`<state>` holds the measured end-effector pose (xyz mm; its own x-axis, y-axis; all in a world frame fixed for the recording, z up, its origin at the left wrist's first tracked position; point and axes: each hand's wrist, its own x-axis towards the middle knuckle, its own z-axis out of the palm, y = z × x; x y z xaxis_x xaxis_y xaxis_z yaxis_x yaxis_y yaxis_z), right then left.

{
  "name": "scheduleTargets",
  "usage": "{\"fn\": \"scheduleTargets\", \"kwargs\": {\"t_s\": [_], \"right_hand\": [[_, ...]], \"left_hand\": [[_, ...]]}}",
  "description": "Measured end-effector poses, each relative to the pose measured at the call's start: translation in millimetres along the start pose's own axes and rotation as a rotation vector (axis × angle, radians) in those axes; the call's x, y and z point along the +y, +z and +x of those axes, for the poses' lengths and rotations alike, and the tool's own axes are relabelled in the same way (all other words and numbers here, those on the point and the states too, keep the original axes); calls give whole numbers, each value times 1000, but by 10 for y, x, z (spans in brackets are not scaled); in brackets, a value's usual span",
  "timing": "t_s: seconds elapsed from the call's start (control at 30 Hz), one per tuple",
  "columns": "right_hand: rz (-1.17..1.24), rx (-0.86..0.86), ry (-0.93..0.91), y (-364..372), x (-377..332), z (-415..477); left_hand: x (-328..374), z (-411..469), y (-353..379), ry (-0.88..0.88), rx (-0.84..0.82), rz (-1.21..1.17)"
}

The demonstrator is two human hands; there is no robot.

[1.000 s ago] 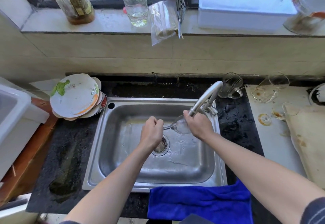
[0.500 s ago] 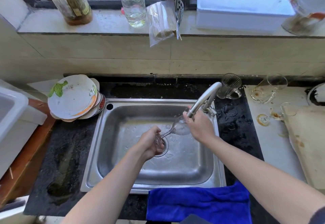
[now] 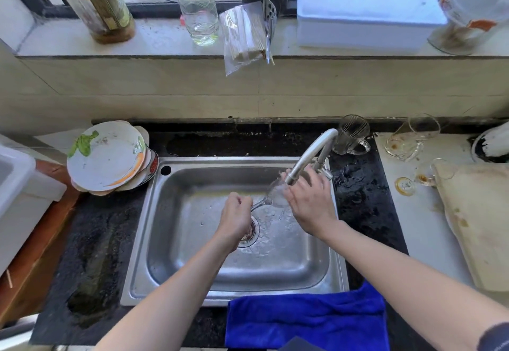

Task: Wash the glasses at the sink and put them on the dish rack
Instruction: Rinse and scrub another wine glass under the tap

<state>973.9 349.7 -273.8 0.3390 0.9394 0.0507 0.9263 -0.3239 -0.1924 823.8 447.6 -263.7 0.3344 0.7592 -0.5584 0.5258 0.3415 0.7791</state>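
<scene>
Holding a wine glass (image 3: 275, 196) over the sink (image 3: 139, 243), the left hand (image 3: 235, 217) is gripping the stem, with its fingers curled tightly around it. The glass is lying tilted, its stem pointing toward the left hand and its bowl raised toward the faucet (image 3: 312, 155). The right hand (image 3: 309, 204) is cupping the bowl, its fingers curving over the far side and its thumb lying on the near side. The bowl is sitting directly under the faucet outlet, and water is splashing into the basin around the drain (image 3: 252, 236).

A stack of dirty plates (image 3: 106, 155) is resting on the counter just beside the sink's left rear corner. A glass mug (image 3: 351, 136) is standing behind the faucet, and more used glasses (image 3: 410, 138) are waiting on the light counter to the right, near a cutting board (image 3: 479, 224). A blue towel (image 3: 305, 320) is lying over the sink's front edge.
</scene>
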Motion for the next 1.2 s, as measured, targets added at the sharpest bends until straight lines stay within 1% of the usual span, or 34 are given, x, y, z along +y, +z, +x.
{"fn": "scheduleTargets", "kwargs": {"t_s": [0.03,0.07,0.1,0.13,0.2,0.23,0.27,0.33,0.37,0.4,0.47,0.5,0.53,0.57,0.6,0.63,0.7,0.73,0.77,0.8,0.83,0.9,0.93,0.97,1.0,1.07,1.1,1.13,1.17,1.2], "right_hand": [[4,-21,-3,-9,-11,-7],[-12,-31,-82,6,-26,-33],[-21,-61,-163,24,-30,-59],[5,-87,-177,15,-19,-62],[76,-96,-24,-20,28,-14],[96,-106,23,-26,23,-3],[103,-121,-13,-27,-6,-17],[100,-158,-202,3,-93,-79],[126,-159,-224,20,-89,-76],[193,-179,-144,-7,-83,-40],[262,-137,43,-26,-48,28],[259,-129,40,-22,-39,34],[262,-124,-6,-48,-50,30],[284,-144,-34,-18,-26,23],[385,-165,1,-4,7,30],[571,-174,121,-11,34,57],[991,-208,425,-22,76,138],[1097,-221,538,5,94,173],[1117,-250,613,1,93,194],[1111,-272,652,0,90,217],[1076,-299,683,11,86,242],[937,-315,722,-37,30,300],[845,-271,716,-48,-10,327],[727,-189,679,-57,-77,328],[611,-78,605,-72,-167,297],[405,158,399,-35,-299,194],[327,214,313,-15,-300,155],[294,237,260,17,-248,154],[329,204,266,56,-168,185],[428,174,316,66,-98,226]], "left_hand": [[-11,-20,-13,78,39,109],[-24,-36,-22,147,79,193],[-39,-49,-30,220,122,249],[-52,-63,-40,293,156,273],[-57,-91,-76,393,212,289],[-56,-98,-98,428,230,309],[-62,-97,-116,458,237,335],[-56,-95,-129,522,238,402],[-44,-103,-126,553,234,426],[-33,-115,-119,585,230,436],[-21,-136,-120,632,231,438],[-12,-142,-121,643,229,434],[-24,-121,-119,627,223,417],[-26,-104,-112,573,210,383],[-28,-77,-95,470,185,314],[-18,-49,-73,326,147,197],[8,-15,-32,-21,32,-171],[3,-2,-32,-181,-30,-321],[-6,-7,-41,-283,-90,-382],[-28,-4,-50,-311,-144,-366],[-36,-2,-57,-276,-173,-301],[-54,10,-68,-106,-126,-84],[-37,10,-53,-63,-98,-55],[-3,-2,-33,-74,-107,-103],[45,-19,-10,-135,-138,-217],[132,-40,7,-329,-239,-482],[156,-44,-9,-410,-290,-560],[151,-33,-35,-476,-340,-592],[135,-22,-58,-528,-383,-614],[111,-15,-74,-570,-419,-634]]}}
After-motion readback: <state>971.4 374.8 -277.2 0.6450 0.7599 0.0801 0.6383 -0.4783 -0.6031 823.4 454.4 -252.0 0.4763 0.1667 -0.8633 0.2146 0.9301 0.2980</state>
